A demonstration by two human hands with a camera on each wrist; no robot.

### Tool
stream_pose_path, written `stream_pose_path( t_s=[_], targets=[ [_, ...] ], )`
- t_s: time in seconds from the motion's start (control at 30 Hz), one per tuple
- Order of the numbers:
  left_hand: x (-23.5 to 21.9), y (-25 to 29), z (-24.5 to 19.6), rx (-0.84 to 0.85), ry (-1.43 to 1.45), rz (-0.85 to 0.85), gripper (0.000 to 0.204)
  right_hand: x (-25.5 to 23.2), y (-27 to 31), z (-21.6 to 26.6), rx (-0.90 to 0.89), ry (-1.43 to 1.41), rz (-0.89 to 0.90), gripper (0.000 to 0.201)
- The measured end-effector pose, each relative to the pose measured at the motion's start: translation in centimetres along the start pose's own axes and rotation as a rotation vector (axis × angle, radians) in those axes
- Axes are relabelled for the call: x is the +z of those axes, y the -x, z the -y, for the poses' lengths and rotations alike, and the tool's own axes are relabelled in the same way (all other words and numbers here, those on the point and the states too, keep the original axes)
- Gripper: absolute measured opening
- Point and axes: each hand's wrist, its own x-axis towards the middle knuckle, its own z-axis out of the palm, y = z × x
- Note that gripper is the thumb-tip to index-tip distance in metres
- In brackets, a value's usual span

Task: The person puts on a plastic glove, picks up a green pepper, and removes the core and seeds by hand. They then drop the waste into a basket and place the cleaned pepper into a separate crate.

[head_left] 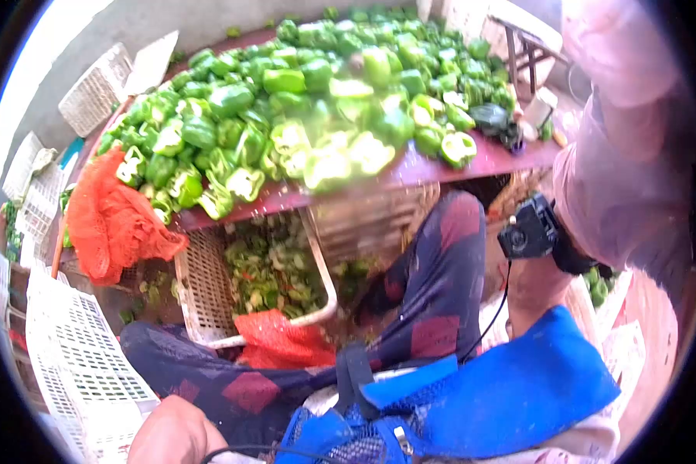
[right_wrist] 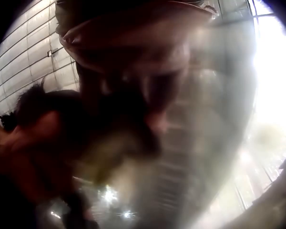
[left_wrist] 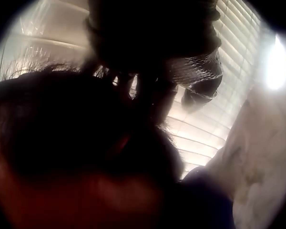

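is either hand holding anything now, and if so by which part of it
It cannot be told: the left hand is a dark silhouette in its wrist view, and the right hand is shadowed and blurred in its own.

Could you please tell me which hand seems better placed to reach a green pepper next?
Probably the right hand: its wrist camera appears near the right end of the table bearing the green peppers. The left hand is outside the head view, near dark hair.
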Motion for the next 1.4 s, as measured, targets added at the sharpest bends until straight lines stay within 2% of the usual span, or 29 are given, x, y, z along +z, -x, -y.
stream_pose_path(
  t_s=[0.07,0.17,0.27,0.33,0.4,0.47,0.5,0.53,0.57,0.6,0.63,0.67,0.7,0.73,0.83,0.87,0.93,0.97,1.0,1.03,1.07,1.17,1.2,1.27,1.3,1.37,1.4],
  targets=[
    [0.1,0.0,-0.7,0.002,-0.021,-0.014,0.038,-1.2,0.1,0.0,-0.002,-0.086,-0.141,0.031],
    [0.3,0.1,-1.8,0.005,-0.053,-0.046,0.038,-4.7,0.7,2.2,-0.078,-0.349,-0.461,0.029],
    [-0.1,0.1,-2.8,0.02,-0.072,-0.083,0.038,-8.7,1.6,5.6,-0.271,-0.62,-0.753,0.027],
    [-0.7,0.3,-3.4,0.045,-0.08,-0.129,0.038,-10.5,1.6,8.8,-0.429,-0.787,-0.832,0.026],
    [-1.6,0.9,-4.2,0.077,-0.077,-0.21,0.038,-9.7,0.8,11.6,-0.493,-0.947,-0.709,0.025],
    [-2.2,1.7,-4.4,0.085,-0.044,-0.305,0.038,-6.3,-0.7,13.4,-0.372,-1.029,-0.339,0.024],
    [-2.3,2.1,-4.2,0.062,-0.022,-0.348,0.038,-4.3,-1.5,13.9,-0.179,-0.987,-0.039,0.025],
    [-2.3,2.3,-3.3,-0.044,0.039,-0.374,0.038,-0.2,-3.0,12.0,-0.303,-0.577,-0.048,0.031],
    [-2.2,2.7,-2.0,-0.149,0.101,-0.402,0.038,2.8,-3.3,11.5,-0.297,-0.654,0.107,0.038],
    [-1.8,3.0,-0.1,-0.331,0.21,-0.381,0.038,6.1,-4.5,8.9,-0.621,-0.078,-0.058,0.045],
    [-1.2,3.5,2.4,-0.577,0.384,-0.332,0.034,6.6,-4.1,10.9,-0.509,0.067,0.079,0.047],
    [-0.8,5.4,5.7,-0.699,0.365,-0.23,0.036,7.7,-4.4,11.2,-0.672,0.109,0.02,0.037],
    [0.1,7.2,8.5,-0.902,0.351,-0.236,0.031,8.7,-4.1,11.0,-0.552,0.326,0.069,0.027],
    [1.6,7.3,9.9,-1.11,0.306,-0.274,0.028,9.6,-4.2,11.1,-0.537,0.376,0.083,0.026],
    [4.1,9.5,17.0,-1.257,0.499,-0.218,0.031,12.4,-4.6,11.2,-0.459,0.385,0.127,0.015],
    [5.1,9.0,18.0,-1.254,0.469,-0.23,0.032,13.0,-4.8,11.3,-0.426,0.364,0.139,0.011],
    [7.5,8.0,19.7,-1.258,0.411,-0.249,0.033,13.3,-4.6,11.2,-0.439,0.293,0.043,0.011],
    [8.3,8.4,21.4,-1.143,0.4,-0.192,0.038,13.6,-4.4,11.0,-0.438,0.258,-0.005,0.013],
    [8.9,8.5,22.0,-1.01,0.343,-0.13,0.04,14.0,-4.6,11.2,-0.334,0.232,-0.002,0.012],
    [9.3,8.4,22.5,-0.871,0.287,-0.071,0.043,13.9,-5.0,11.1,-0.334,0.246,0.044,0.017],
    [9.1,7.5,22.3,-1.25,0.506,-0.142,0.046,13.7,-5.0,10.8,-0.36,0.23,0.05,0.02],
    [7.7,6.3,22.2,-1.412,0.662,-0.128,0.058,12.7,-4.5,10.6,-0.372,0.165,0.083,0.025],
    [7.5,6.4,22.1,-1.414,0.666,-0.171,0.061,12.5,-4.1,10.9,-0.37,0.141,0.101,0.026],
    [7.0,6.5,21.5,-1.418,0.67,-0.267,0.065,12.5,-3.0,11.4,-0.555,0.012,-0.004,0.028],
    [6.9,6.4,21.0,-1.34,0.734,-0.285,0.065,12.6,-2.3,11.7,-0.646,-0.057,-0.057,0.029],
    [6.9,6.1,20.2,-1.178,0.854,-0.321,0.064,12.7,-0.9,13.8,-0.646,0.071,0.036,0.028],
    [6.2,6.8,21.1,-1.175,1.073,-0.33,0.06,11.6,-0.6,14.3,-0.716,0.055,0.079,0.027]
  ],
)
